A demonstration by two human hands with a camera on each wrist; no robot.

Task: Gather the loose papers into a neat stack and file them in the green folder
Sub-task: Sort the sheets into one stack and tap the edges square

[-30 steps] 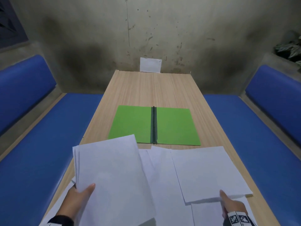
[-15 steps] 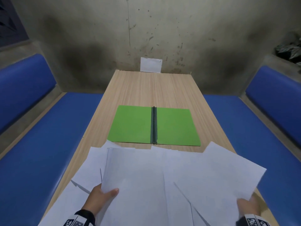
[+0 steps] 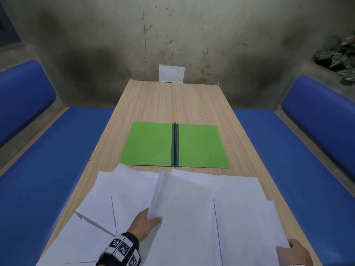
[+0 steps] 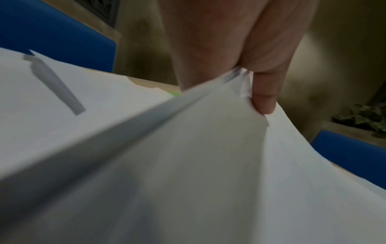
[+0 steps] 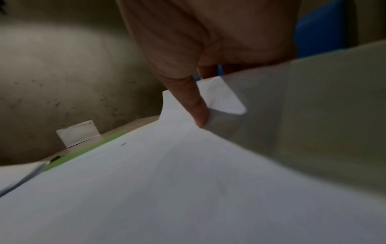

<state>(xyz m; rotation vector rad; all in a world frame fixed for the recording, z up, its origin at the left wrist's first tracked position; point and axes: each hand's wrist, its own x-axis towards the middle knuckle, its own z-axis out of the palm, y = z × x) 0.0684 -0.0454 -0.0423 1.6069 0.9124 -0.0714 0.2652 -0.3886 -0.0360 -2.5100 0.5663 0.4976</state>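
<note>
My left hand point(image 3: 143, 222) pinches a sheaf of papers point(image 3: 184, 214) near me; my right hand point(image 3: 294, 253) pinches their right corner. The green folder point(image 3: 199, 145) lies open just beyond on the table point(image 3: 172, 100).

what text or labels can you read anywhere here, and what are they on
No readable words or numbers in any view.
White card against the wall: only a tiny dark mark at its corner, too small to read.
Wristband on the left hand: black-and-white square marker codes, not text.
Loose papers and green folder: blank.
</note>
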